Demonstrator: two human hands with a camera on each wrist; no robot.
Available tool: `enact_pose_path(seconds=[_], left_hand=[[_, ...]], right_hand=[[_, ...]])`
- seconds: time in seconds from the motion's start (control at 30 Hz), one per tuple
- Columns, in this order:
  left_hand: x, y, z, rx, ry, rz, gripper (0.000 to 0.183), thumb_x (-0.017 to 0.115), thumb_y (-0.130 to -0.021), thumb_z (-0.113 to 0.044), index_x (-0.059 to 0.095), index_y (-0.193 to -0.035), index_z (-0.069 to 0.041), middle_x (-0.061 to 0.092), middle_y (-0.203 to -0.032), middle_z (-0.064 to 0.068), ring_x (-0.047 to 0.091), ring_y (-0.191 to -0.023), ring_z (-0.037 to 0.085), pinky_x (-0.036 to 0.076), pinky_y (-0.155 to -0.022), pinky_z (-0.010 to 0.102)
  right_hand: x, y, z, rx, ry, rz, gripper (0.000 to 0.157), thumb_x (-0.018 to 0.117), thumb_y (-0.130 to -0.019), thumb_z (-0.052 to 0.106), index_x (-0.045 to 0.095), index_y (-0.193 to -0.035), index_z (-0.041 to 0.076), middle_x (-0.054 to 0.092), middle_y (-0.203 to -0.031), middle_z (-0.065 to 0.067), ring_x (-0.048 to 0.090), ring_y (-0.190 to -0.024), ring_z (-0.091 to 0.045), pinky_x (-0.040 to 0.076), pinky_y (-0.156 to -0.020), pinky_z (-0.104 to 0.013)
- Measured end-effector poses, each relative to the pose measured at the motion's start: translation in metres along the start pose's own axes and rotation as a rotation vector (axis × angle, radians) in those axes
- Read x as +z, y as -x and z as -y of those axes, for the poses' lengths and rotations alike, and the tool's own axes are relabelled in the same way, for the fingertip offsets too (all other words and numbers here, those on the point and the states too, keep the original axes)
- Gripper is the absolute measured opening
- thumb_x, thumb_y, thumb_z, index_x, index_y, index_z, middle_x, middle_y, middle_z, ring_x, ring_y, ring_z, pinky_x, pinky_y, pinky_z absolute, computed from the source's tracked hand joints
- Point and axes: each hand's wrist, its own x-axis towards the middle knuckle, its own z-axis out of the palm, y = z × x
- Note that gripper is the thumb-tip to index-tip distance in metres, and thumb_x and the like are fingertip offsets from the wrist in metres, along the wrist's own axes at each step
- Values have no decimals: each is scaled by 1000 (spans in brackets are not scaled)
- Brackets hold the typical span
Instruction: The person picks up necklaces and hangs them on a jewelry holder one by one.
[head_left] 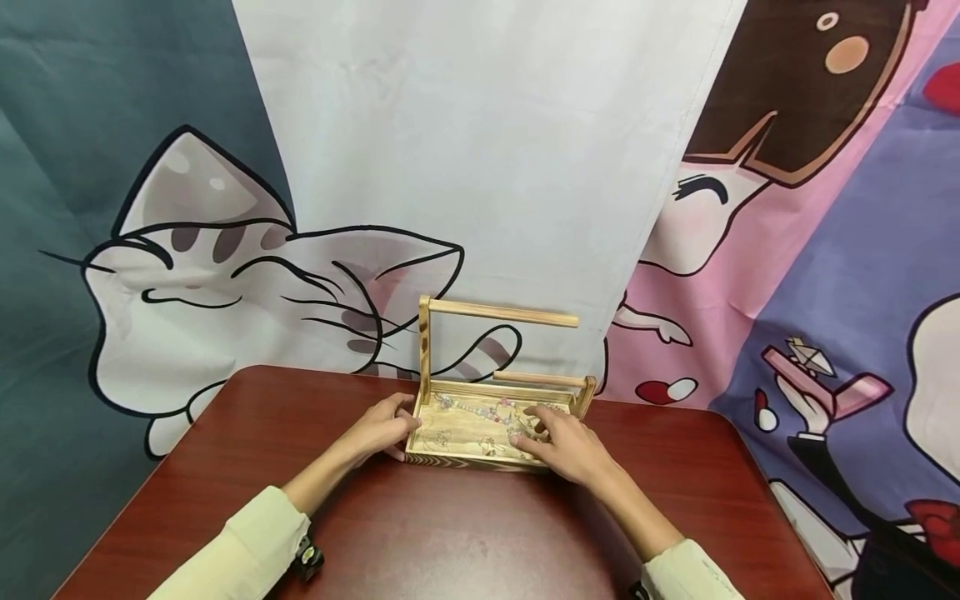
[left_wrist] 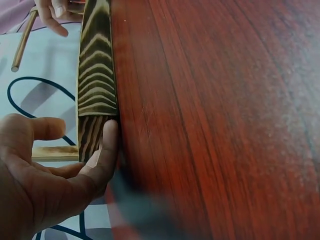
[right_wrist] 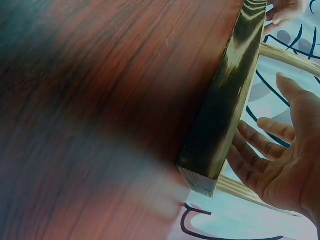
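Head view: the wooden tray (head_left: 450,461) stands on the reddish table (head_left: 480,542), a beaded strand (head_left: 468,407) lying toward its back and, nearer its front, small ornaments (head_left: 490,446) too tiny to make out. At the tray's left end the left hand (head_left: 384,427) rests its fingers, thumb spread apart; over the tray's right part the right hand (head_left: 567,443) has thumb and forefinger wide, and I can't tell whether its other fingertips, hidden in the right wrist view, touch anything.

The tray (left_wrist: 95,65) is yellowish and dark-striped, the table (head_left: 450,533) reddish-brown.
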Motion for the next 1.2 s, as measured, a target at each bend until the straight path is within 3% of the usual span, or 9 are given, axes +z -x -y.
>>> enact_pose_path(seconds=[0.2,0.4,0.7,0.83,0.97,1.2], left_hand=[[0,-3,3,-5,13,-3,64,67,-101,-6,49,-161,6,70,-122,21,72,-96,26,71,-62,41],[0,-7,5,-4,12,-13,60,61,-100,-4,55,-159,4,66,-119,17,69,-95,23,71,-63,40],[-5,-7,5,-47,63,39,60,61,-99,-4,52,-158,3,61,-121,19,72,-95,27,71,-63,41],[-6,-6,4,-58,62,43,57,59,-99,-3,52,-155,3,63,-123,21,73,-98,29,71,-63,41],[-3,-6,3,-52,45,47,55,60,-101,-3,53,-156,3,66,-125,23,74,-100,30,72,-65,42],[-3,-4,2,-60,46,40,58,61,-99,-2,52,-156,2,68,-123,24,75,-100,31,72,-64,42]], right_hand=[[5,-9,0,-25,-2,-2,57,80,-102,53,72,-145,16,84,-116,-9,81,-105,-24,67,-88,-58],[4,-16,3,-27,0,3,52,81,-103,45,73,-144,14,84,-115,-10,81,-108,-30,67,-93,-60],[15,-28,5,-87,-2,17,49,80,-102,37,74,-143,10,84,-112,-13,81,-105,-33,68,-87,-58],[22,-35,8,-140,12,20,48,79,-103,33,73,-143,7,84,-103,-11,80,-96,-30,67,-84,-56],[25,-40,13,-122,26,29,45,78,-104,32,74,-143,9,82,-99,-6,78,-94,-26,66,-85,-53],[30,-53,21,-113,80,31,33,81,-102,29,82,-127,7,77,-86,-2,71,-80,-17,64,-76,-45]])
